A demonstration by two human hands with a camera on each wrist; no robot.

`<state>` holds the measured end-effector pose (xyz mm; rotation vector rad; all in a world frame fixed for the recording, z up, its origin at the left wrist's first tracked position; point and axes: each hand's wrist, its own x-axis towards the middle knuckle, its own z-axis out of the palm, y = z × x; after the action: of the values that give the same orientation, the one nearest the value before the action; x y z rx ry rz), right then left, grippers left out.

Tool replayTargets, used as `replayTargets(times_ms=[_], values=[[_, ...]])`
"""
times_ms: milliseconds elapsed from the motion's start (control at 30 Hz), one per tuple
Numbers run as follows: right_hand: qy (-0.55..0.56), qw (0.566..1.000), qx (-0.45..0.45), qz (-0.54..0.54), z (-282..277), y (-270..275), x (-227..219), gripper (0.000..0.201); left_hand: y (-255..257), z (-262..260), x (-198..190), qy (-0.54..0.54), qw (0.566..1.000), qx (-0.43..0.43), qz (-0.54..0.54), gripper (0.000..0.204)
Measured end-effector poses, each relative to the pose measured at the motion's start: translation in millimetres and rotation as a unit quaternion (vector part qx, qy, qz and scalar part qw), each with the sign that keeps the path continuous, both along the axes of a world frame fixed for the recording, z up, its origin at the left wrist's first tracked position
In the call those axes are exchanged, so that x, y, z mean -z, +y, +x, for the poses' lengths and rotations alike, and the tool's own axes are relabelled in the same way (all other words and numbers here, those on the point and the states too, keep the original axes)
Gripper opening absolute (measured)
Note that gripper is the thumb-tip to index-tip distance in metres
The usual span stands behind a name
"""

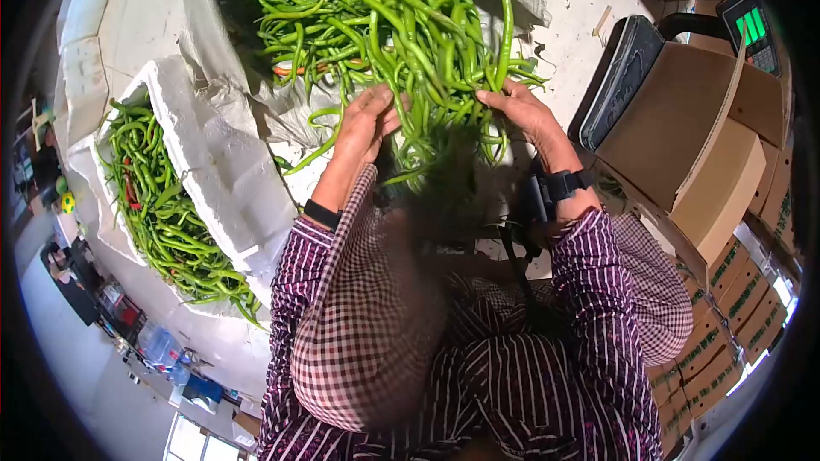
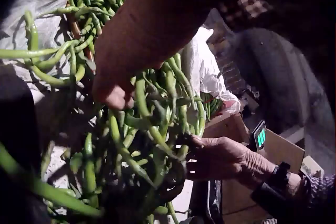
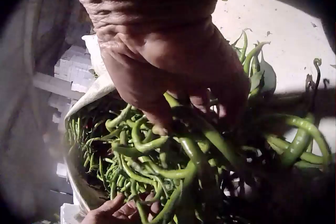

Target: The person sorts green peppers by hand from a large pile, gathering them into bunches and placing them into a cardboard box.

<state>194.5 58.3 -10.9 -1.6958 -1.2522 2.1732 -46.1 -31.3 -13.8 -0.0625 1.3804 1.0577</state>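
Observation:
A loose bunch of long green chili peppers point(image 1: 418, 119) lies between my two hands, at the near edge of a large pepper heap point(image 1: 342, 17). My left hand point(image 1: 363, 124) grips the bunch's left side, its fingers curled in among the peppers. On the other side my right hand point(image 1: 525, 111) holds the bunch, with thumb and fingers around peppers point(image 3: 202, 140) in the right wrist view. The left wrist view shows the right hand point(image 2: 223, 158) at the bunch's far side. Dark shadow hides the bunch's lower part.
At the left stands a white foam box point(image 1: 192, 179) filled with green chili peppers. White plastic sheeting point(image 1: 213, 26) borders the heap. To the right are a scale point(image 1: 628, 77) with a lit green display point(image 1: 752, 27) and an open cardboard box point(image 1: 666, 128). Stacked cartons point(image 1: 726, 307) stand behind it.

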Motion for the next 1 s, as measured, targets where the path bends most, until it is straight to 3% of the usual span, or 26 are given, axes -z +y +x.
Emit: replayTargets(times_ms=[100, 167, 233, 267, 300, 367, 400, 500, 567, 633, 667, 700, 767, 833, 900, 933, 967, 1000], values=[[-0.025, 0.998, -0.047, 0.029, 1, 0, 12, 0.053, -5, -2, 25, 0.007, 1.0, 0.009, 0.013, 0.025], [-0.075, 0.995, -0.049, 0.049, 5, 1, 17, 0.061, -4, -8, 35, 0.098, 0.989, 0.11, 0.026, 0.034], [-0.182, 0.98, -0.001, 0.083, 7, 5, 23, 0.062, 6, -6, 33, 0.092, 0.99, 0.108, 0.006, 0.037], [-0.182, 0.98, -0.002, 0.08, 9, 6, 26, 0.062, 11, -2, 32, 0.113, 0.988, 0.094, 0.05, 0.029], [-0.227, 0.961, 0.001, 0.159, 9, 8, 27, 0.06, 17, 1, 28, 0.134, 0.983, 0.08, 0.095, 0.022], [-0.309, 0.899, 0.005, 0.311, 8, 11, 25, 0.057, 24, 5, 11, 0.075, 0.991, 0.062, 0.089, 0.024], [-0.266, 0.924, 0.041, 0.273, 3, 17, 11, 0.056, 26, 7, 6, 0.065, 0.994, 0.049, 0.077, 0.025], [-0.206, 0.94, 0.062, 0.266, 6, 33, 26, 0.055, 36, 15, -16, 0.08, 0.992, 0.002, 0.096, 0.028], [-0.225, 0.94, 0.033, 0.254, -2, 39, 30, 0.054, 46, 10, -3, 0.108, 0.986, -0.029, 0.12, 0.029], [-0.293, 0.909, -0.101, 0.279, -18, 45, 36, 0.063, 54, 6, 19, 0.118, 0.99, 0.054, 0.048, 0.044], [-0.279, 0.922, -0.121, 0.241, -24, 51, 42, 0.065, 55, 14, 32, 0.278, 0.952, 0.123, 0.025, 0.068], [-0.28, 0.921, -0.121, 0.242, -28, 55, 38, 0.065, 59, 20, 28, 0.247, 0.957, 0.146, 0.043, 0.087], [-0.207, 0.968, -0.096, 0.106, -38, 62, 28, 0.063, 67, 30, 18, 0.198, 0.963, 0.177, 0.037, 0.091], [-0.179, 0.974, -0.079, 0.11, -40, 63, 26, 0.058, 69, 31, 23, 0.165, 0.971, 0.164, 0.055, 0.092], [-0.093, 0.986, -0.099, 0.099, -36, 60, 25, 0.056, 63, 42, 28, 0.21, 0.959, 0.169, 0.09, 0.092], [-0.047, 0.998, -0.037, 0.017, -33, 60, 32, 0.045, 62, 42, 40, 0.234, 0.955, 0.163, 0.085, 0.094], [-0.047, 0.998, -0.036, 0.018, -33, 60, 38, 0.045, 59, 40, 50, 0.235, 0.954, 0.163, 0.087, 0.094], [-0.009, 0.996, 0.09, -0.025, -36, 63, 40, 0.033, 62, 37, 45, 0.176, 0.967, 0.162, 0.089, 0.089]])
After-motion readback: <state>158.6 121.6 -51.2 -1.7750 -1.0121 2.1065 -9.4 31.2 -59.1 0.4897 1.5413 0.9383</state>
